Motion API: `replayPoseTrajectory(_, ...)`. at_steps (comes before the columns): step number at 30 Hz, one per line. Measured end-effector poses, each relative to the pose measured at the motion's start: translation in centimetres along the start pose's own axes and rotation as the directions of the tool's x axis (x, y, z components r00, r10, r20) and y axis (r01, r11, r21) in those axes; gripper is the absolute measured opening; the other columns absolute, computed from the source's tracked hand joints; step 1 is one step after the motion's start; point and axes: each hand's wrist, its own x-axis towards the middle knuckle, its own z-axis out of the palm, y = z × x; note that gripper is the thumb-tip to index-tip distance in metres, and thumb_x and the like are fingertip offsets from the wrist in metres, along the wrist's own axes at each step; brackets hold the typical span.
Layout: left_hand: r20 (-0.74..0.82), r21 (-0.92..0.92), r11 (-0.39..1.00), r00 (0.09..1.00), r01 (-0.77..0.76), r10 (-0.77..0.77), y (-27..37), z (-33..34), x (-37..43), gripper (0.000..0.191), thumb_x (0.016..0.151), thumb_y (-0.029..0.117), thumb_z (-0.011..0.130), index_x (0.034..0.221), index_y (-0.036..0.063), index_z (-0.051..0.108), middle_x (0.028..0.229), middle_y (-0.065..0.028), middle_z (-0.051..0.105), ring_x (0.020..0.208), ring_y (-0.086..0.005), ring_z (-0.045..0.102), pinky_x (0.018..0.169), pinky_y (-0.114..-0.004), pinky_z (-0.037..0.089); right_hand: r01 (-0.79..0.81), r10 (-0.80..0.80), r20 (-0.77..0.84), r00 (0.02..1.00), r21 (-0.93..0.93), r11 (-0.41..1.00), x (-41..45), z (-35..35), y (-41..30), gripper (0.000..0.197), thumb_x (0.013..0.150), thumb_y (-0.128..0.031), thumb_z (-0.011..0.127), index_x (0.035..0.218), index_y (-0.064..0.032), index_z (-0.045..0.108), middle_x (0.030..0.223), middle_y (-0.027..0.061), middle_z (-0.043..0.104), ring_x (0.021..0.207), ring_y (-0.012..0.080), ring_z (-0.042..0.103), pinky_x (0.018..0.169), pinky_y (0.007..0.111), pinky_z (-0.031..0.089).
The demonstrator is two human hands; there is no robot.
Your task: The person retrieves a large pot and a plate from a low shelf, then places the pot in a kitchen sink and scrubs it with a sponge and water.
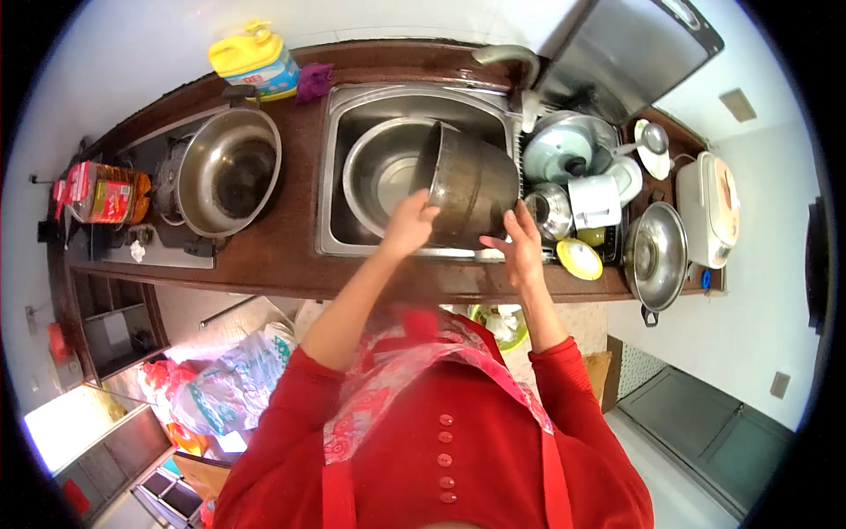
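Tilted on its side, a dark-stained metal pot is held over the right part of the steel sink. My left hand grips its rim at the left. On the pot's other end, my right hand supports the edge near the base, fingers spread along it. Behind and left of the pot, a wide steel basin sits inside the sink, partly hidden by the pot. Over the sink's back right corner bends the faucet.
Left, a large steel pan stands on the gas stove beside an oil bottle. A yellow jug and purple cloth lie behind. Right are a glass lid, a white mug, a steel wok and a rice cooker.
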Motion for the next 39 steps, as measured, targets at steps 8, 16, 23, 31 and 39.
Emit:
replayPoseTrajectory(8, -0.084, -0.270, 0.958, 0.989, 0.093, -0.119, -7.0, -1.4, 2.5, 0.017, 0.080, 0.011, 0.054, 0.090, -0.0021, 0.052, 0.080, -0.0169, 0.056, 0.072, -0.0261, 0.051, 0.069, -0.034, 0.041, 0.032, -0.034, -0.002, 0.999, -0.291, 0.956, 3.9, 3.9, 1.8, 0.066, 0.085, -0.014, 0.055, 0.136, 0.0000, 0.016, 0.127, 0.0144, 0.039, 0.103, 0.0201, 0.049, 0.071, 0.031, 0.051)
replayPoseTrajectory(16, 0.231, -0.610, 0.663, 0.898, 0.434, -0.375, -9.8, -6.0, 4.7, 0.019, 0.089, 0.006, 0.045, 0.104, -0.0002, 0.054, 0.101, -0.0048, 0.058, 0.090, -0.0155, 0.053, 0.083, -0.032, 0.039, 0.162, -0.251, 0.051, 0.967, -0.881, 0.444, 7.8, 9.1, 5.0, 0.071, 0.074, -0.034, 0.063, 0.129, 0.0024, 0.034, 0.134, 0.0278, 0.027, 0.125, 0.0376, 0.028, 0.102, 0.037, 0.026)
replayPoseTrajectory(23, 0.060, -0.122, 0.942, 0.949, 0.314, -0.309, -4.3, -6.8, 8.8, 0.022, 0.076, 0.007, 0.053, 0.094, -0.0035, 0.059, 0.085, -0.0140, 0.063, 0.077, -0.0225, 0.058, 0.069, -0.034, 0.044, 0.007, -0.101, -0.072, 0.992, -0.782, 0.623, 11.2, 6.6, 7.8, 0.071, 0.077, -0.026, 0.061, 0.129, 0.0072, 0.027, 0.133, 0.0233, 0.029, 0.111, 0.0289, 0.043, 0.083, 0.032, 0.041)
replayPoseTrajectory(31, 0.160, 0.723, 0.689, 0.981, -0.041, -0.109, -3.0, 2.0, 8.0, 0.020, 0.065, 0.019, 0.060, 0.078, 0.0041, 0.063, 0.078, -0.0163, 0.062, 0.073, -0.0307, 0.061, 0.072, -0.041, 0.044, -0.562, 0.633, 0.085, 0.770, -0.380, 0.735, 13.2, 0.9, 8.7, 0.055, 0.080, -0.007, 0.053, 0.128, 0.0019, 0.029, 0.116, 0.0182, 0.047, 0.094, 0.0339, 0.055, 0.056, 0.042, 0.054)
replayPoseTrajectory(39, 0.515, 0.838, 0.311, 0.838, -0.449, -0.180, -6.2, 7.6, 5.5, 0.020, 0.071, 0.017, 0.058, 0.087, 0.0052, 0.062, 0.080, -0.0087, 0.059, 0.075, -0.0250, 0.058, 0.075, -0.044, 0.038, -0.141, 0.239, -0.027, 0.971, -0.871, 0.471, 13.2, -0.9, 10.1, 0.029, 0.085, -0.022, 0.046, 0.097, 0.0019, 0.056, 0.086, 0.0242, 0.060, 0.067, 0.0362, 0.061, 0.062, 0.041, 0.050)
